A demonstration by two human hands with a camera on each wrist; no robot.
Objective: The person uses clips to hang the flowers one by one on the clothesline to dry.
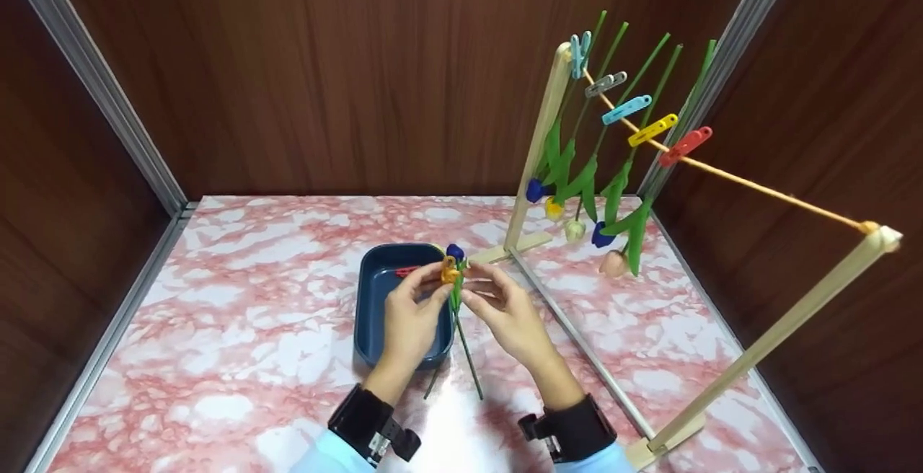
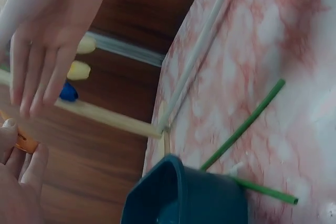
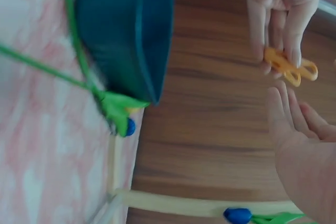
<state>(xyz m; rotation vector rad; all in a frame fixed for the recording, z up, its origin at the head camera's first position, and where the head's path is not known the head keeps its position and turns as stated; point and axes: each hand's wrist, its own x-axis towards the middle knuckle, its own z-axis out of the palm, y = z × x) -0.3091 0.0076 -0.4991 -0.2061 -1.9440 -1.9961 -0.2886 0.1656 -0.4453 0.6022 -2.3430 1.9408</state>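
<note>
My left hand pinches an orange clothespin between thumb and fingers, raised above the table. Facing it from the right, my right hand has its fingers extended close to the clothespin, holding nothing. Below, beside the dark blue basin, artificial tulips lie with crossed green stems. One has a blue head; a bit of yellow shows by the green leaves in the right wrist view. A red clothespin lies in the basin, partly hidden behind my left hand.
A wooden rack stands at the right, its near post rising close to the right arm. Along its cord, clothespins such as a red one hold several tulips upside down. A metal bar joins the feet. Wooden panels enclose the table.
</note>
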